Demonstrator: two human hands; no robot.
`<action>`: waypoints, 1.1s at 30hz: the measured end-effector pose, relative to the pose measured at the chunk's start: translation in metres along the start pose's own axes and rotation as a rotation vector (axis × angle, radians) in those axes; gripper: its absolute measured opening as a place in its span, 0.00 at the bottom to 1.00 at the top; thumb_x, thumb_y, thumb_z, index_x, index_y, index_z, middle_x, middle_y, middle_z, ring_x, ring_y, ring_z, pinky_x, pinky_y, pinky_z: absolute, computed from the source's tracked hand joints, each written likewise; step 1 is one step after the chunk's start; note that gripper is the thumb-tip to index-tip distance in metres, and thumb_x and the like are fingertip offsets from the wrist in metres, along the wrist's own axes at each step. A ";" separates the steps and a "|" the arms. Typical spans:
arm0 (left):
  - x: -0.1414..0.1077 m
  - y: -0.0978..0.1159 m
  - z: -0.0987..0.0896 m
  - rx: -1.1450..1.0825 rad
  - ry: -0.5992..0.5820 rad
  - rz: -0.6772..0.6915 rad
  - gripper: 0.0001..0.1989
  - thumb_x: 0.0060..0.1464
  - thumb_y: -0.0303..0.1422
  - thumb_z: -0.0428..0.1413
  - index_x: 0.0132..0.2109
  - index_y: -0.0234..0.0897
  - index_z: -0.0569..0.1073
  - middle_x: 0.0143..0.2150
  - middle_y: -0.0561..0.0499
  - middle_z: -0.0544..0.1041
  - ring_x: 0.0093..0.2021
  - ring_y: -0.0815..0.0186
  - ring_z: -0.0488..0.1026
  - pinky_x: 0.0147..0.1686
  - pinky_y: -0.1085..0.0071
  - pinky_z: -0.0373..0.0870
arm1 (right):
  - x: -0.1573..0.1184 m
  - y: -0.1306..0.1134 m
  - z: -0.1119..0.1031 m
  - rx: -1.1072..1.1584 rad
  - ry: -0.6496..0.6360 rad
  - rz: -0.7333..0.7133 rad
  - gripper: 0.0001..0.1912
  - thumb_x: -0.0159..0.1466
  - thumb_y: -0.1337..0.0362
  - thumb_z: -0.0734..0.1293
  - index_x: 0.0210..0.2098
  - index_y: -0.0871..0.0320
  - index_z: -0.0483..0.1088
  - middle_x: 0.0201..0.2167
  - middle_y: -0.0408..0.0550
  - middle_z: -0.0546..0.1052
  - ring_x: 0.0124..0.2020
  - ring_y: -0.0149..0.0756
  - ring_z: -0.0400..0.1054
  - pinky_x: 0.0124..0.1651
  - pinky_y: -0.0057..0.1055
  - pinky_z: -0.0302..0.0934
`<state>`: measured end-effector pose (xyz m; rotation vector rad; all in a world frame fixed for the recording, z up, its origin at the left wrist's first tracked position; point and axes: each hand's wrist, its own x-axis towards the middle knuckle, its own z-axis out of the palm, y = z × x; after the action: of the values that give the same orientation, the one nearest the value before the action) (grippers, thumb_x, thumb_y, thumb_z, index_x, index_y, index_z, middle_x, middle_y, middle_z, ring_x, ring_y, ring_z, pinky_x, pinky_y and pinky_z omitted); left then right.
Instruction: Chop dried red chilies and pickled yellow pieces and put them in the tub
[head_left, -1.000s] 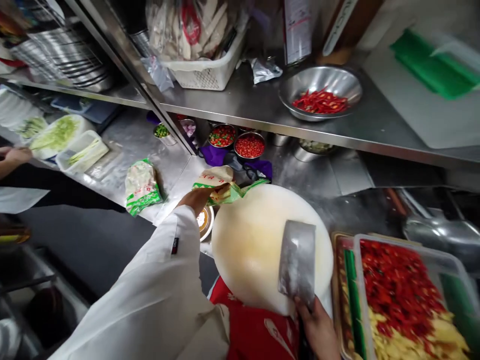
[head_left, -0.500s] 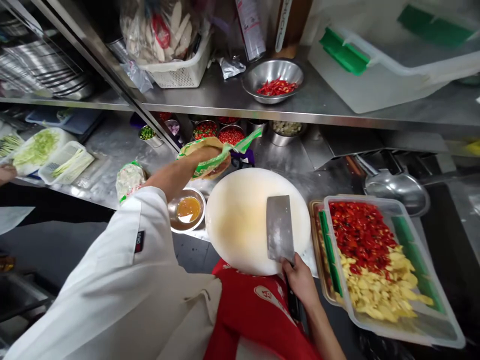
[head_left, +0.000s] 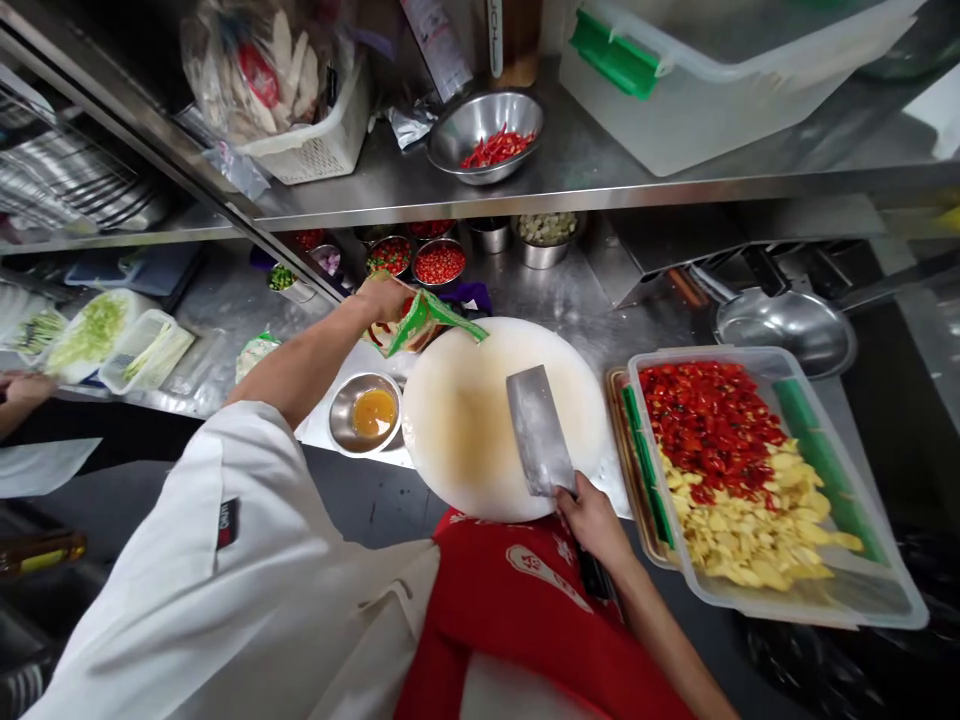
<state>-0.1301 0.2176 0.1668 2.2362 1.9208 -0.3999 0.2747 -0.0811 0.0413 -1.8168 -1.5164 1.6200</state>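
Note:
My left hand [head_left: 385,296] is closed on a green-printed plastic bag [head_left: 418,320], at the far left edge of the round white cutting board [head_left: 577,400]. One green corner of the bag reaches over the board's rim. What the bag holds is mostly hidden. My right hand [head_left: 595,518] grips a cleaver [head_left: 540,430] by its dark handle, the broad blade over the right half of the board. Yellowish wet stains mark the board's middle. Left of it stands a steel bowl [head_left: 343,413] with amber liquid. Another wrapped packet [head_left: 255,352] lies partly behind my left forearm.
On the right, a clear tub [head_left: 885,590] holds chopped red chillies and sliced yellow pieces. A steel shelf [head_left: 360,212] crosses above several small ingredient pots. Steel pans [head_left: 795,325] sit at the far right. Another person's hand [head_left: 26,388] shows at the left edge.
The whole view has shifted. My left hand has drawn slightly left of the board, and the bag's green corner has dropped to the rim. The cleaver blade has turned, its far end leaning left.

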 end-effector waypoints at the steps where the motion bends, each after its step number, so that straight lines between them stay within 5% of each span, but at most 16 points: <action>1: -0.005 0.001 -0.003 0.030 -0.030 -0.010 0.21 0.41 0.28 0.63 0.47 0.34 0.76 0.49 0.44 0.77 0.53 0.51 0.71 0.54 0.64 0.63 | 0.001 -0.001 -0.001 0.001 -0.008 0.003 0.10 0.62 0.53 0.58 0.32 0.52 0.58 0.19 0.39 0.72 0.19 0.37 0.68 0.26 0.31 0.58; 8: -0.073 0.012 -0.034 -0.351 0.027 -0.029 0.27 0.39 0.30 0.57 0.52 0.38 0.72 0.38 0.54 0.77 0.37 0.64 0.73 0.37 0.74 0.68 | 0.008 0.005 -0.006 0.018 -0.066 -0.016 0.10 0.63 0.54 0.58 0.33 0.52 0.58 0.21 0.40 0.71 0.19 0.35 0.68 0.25 0.30 0.59; 14: -0.140 0.065 -0.044 -0.604 0.116 0.058 0.29 0.40 0.29 0.57 0.54 0.38 0.70 0.45 0.54 0.76 0.42 0.64 0.73 0.44 0.72 0.70 | 0.011 0.007 -0.013 0.089 -0.106 0.016 0.10 0.62 0.53 0.60 0.35 0.53 0.60 0.20 0.38 0.70 0.18 0.35 0.66 0.22 0.30 0.59; 19: -0.147 0.147 0.015 -0.598 0.174 0.136 0.28 0.44 0.26 0.60 0.55 0.41 0.70 0.51 0.50 0.73 0.48 0.61 0.72 0.47 0.68 0.72 | 0.011 0.009 -0.020 0.235 -0.132 0.056 0.11 0.59 0.54 0.63 0.37 0.53 0.61 0.19 0.35 0.67 0.17 0.34 0.64 0.20 0.30 0.59; 25: -0.124 0.236 0.113 -0.289 -0.019 -0.132 0.25 0.58 0.36 0.56 0.62 0.44 0.64 0.58 0.39 0.66 0.57 0.47 0.66 0.47 0.54 0.73 | 0.003 0.024 -0.037 0.335 -0.017 0.065 0.15 0.57 0.54 0.66 0.39 0.54 0.61 0.20 0.35 0.68 0.18 0.33 0.65 0.22 0.28 0.60; 30: -0.120 0.226 0.130 -0.195 -0.172 -0.089 0.51 0.46 0.56 0.61 0.71 0.42 0.50 0.71 0.34 0.51 0.65 0.33 0.54 0.57 0.36 0.59 | -0.017 0.027 -0.054 0.420 -0.064 0.047 0.22 0.57 0.56 0.67 0.50 0.55 0.63 0.25 0.37 0.71 0.22 0.32 0.67 0.25 0.28 0.64; 33: -0.111 0.210 0.124 -0.106 -0.184 0.015 0.56 0.43 0.60 0.60 0.71 0.37 0.50 0.74 0.34 0.40 0.71 0.31 0.38 0.63 0.32 0.44 | -0.024 0.020 -0.056 0.471 -0.145 0.046 0.33 0.57 0.56 0.68 0.60 0.51 0.57 0.35 0.40 0.72 0.23 0.30 0.67 0.24 0.28 0.65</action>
<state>0.0503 0.0436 0.0734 2.0685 1.7885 -0.4725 0.3368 -0.0858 0.0583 -1.5100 -1.0274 1.9632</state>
